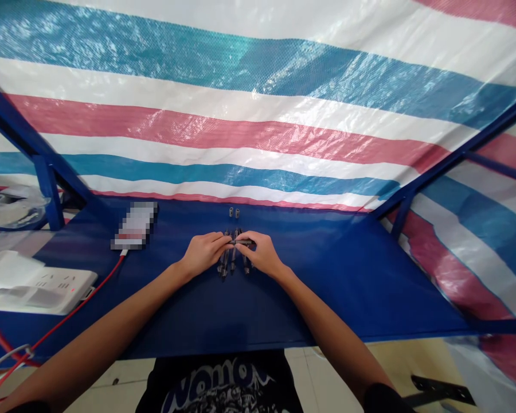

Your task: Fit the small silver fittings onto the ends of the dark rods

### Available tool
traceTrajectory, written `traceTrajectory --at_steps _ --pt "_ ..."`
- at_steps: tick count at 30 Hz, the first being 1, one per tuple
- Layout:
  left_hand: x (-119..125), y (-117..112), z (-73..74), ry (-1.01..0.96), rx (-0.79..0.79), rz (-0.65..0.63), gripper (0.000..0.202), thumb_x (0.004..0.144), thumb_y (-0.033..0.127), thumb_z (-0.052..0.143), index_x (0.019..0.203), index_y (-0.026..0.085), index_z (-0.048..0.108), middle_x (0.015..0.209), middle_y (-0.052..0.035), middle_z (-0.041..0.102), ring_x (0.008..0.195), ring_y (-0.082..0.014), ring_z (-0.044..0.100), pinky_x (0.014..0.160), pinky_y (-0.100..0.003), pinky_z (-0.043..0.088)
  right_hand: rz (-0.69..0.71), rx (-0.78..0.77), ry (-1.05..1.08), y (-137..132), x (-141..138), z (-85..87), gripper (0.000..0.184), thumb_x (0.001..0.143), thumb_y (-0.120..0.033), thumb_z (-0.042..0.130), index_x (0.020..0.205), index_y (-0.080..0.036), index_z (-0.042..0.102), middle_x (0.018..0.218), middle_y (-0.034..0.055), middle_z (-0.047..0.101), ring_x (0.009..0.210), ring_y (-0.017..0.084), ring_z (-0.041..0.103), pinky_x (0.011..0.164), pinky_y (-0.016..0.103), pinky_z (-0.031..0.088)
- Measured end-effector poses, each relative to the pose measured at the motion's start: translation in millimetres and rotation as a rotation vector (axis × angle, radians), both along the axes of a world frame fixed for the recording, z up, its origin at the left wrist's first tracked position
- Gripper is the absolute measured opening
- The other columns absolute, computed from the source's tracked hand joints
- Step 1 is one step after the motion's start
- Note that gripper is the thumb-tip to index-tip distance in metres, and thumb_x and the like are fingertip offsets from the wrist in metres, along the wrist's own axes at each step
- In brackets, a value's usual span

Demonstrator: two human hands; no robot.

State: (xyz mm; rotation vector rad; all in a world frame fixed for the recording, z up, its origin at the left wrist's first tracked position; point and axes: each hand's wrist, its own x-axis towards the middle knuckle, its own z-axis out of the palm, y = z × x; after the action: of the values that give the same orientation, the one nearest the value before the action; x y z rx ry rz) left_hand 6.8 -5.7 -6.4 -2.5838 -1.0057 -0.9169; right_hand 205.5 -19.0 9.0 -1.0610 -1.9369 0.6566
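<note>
Dark pen pinched between the fingertips of my left hand and right hand — more pens lying just below, two small dark cylinders at twelve o'clock on the blue tabletop.

pens on table, phone and power strip left

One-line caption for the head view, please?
Left hand and right hand hold a slim dark pen above a row of similar pens on a blue tabletop, two small dark pieces beyond.
</note>
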Motion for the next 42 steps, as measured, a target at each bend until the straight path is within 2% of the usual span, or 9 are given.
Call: traceTrajectory --at_steps 7,14,21,26,30,37,42 --pt "-0.7 1.4 -2.5 -0.033 -0.005 0.006 0.029 0.095 0.035 0.044 0.093 0.017 0.068 0.081 -0.004 0.069 0.072 -0.0128 0.063 0.061 -0.02 0.043 -0.028 -0.026 -0.002 3.3 2.7 -3.3 0.014 0.083 -0.028 0.059 0.085 -0.017 0.067 0.082 0.0049 0.069 0.073 0.015 0.062 0.068 0.025 0.048" --pt "1.5 -1.4 -1.4 -0.017 -0.051 -0.059 0.03 0.096 0.035 0.043 0.098 0.018 0.068 0.083 -0.0038 0.069 0.071 -0.0118 0.063 0.059 -0.02 0.043 0.0 -0.04 -0.024 0.9 0.9 -3.5 0.018 0.086 -0.03 0.056 0.084 -0.017 0.068 0.079 0.0035 0.069 0.072 0.014 0.061 0.069 0.024 0.045" --pt "1.1 -2.0 1.4 -0.143 -0.047 -0.081 0.023 0.093 0.028 0.049 0.098 0.016 0.069 0.089 -0.0048 0.071 0.076 -0.0129 0.065 0.066 -0.021 0.048 -0.036 -0.07 -0.065 2.3 4.5 -0.9 0.03 0.089 -0.034 0.05 0.071 -0.015 0.064 0.063 0.0016 0.062 0.06 0.013 0.055 0.063 0.024 0.041" --pt "2.2 -2.8 3.7 -0.181 -0.08 -0.057 0.024 0.094 0.028 0.048 0.1 0.016 0.068 0.091 -0.0057 0.071 0.08 -0.0137 0.066 0.071 -0.022 0.05 -0.064 0.001 0.002 2.5 4.2 -1.0 0.02 0.087 -0.03 0.053 0.08 -0.016 0.067 0.074 0.0037 0.067 0.067 0.015 0.059 0.066 0.025 0.044" --pt "2.4 -2.2 4.2 -0.179 -0.08 -0.036 0.025 0.094 0.032 0.049 0.097 0.016 0.068 0.086 -0.0049 0.071 0.075 -0.0127 0.065 0.068 -0.021 0.049 -0.086 0.023 0.037 3.4 4.8 -3.2 0.015 0.084 -0.028 0.057 0.086 -0.018 0.068 0.082 0.0048 0.069 0.073 0.016 0.062 0.069 0.027 0.047" --pt "3.1 -3.5 4.5 -0.205 -0.031 -0.062 0.019 0.091 0.028 0.053 0.096 0.016 0.068 0.089 -0.0051 0.071 0.077 -0.0125 0.066 0.069 -0.02 0.05 -0.049 0.019 0.069 2.6 4.8 -2.5 0.015 0.085 -0.028 0.056 0.089 -0.017 0.067 0.086 0.0058 0.069 0.074 0.015 0.062 0.069 0.026 0.048" --pt "2.9 -3.4 4.8 -0.218 -0.038 -0.052 0.02 0.091 0.029 0.054 0.095 0.015 0.068 0.087 -0.0043 0.071 0.073 -0.0116 0.065 0.066 -0.02 0.048 -0.09 0.007 0.054 2.5 4.6 -1.3 0.019 0.087 -0.03 0.054 0.085 -0.016 0.067 0.081 0.0057 0.068 0.069 0.015 0.06 0.067 0.027 0.047"
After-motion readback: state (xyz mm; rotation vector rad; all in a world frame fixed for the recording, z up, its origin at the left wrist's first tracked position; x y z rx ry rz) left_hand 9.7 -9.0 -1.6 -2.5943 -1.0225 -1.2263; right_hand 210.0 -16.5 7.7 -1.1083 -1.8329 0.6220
